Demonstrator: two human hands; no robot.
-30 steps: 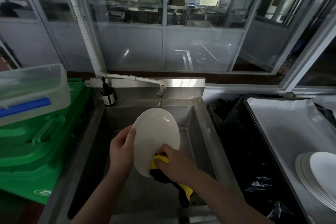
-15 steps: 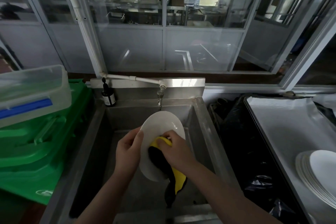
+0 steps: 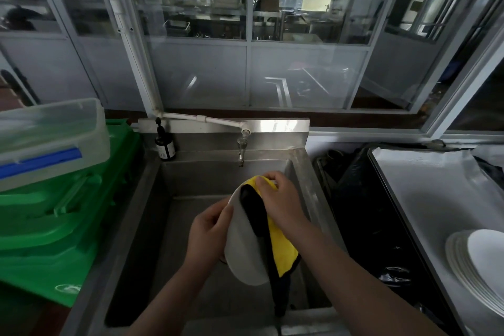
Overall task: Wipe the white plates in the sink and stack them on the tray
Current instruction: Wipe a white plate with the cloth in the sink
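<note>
One white plate (image 3: 242,248) is in our hands above the sink (image 3: 191,172), tipped nearly on edge, we judge, so the cloth can sweep its face while drips fall into the basin: our left hand (image 3: 208,232) is curled closed on its left rim to steady it, and our right hand (image 3: 278,199) presses one yellow-and-black cloth (image 3: 275,245) over its far rim, fingers closed on the cloth. Well to the right of our right hand, one stack of wiped plates (image 3: 474,262) waits on the tray (image 3: 425,199), too blurred at the rims to count.
</note>
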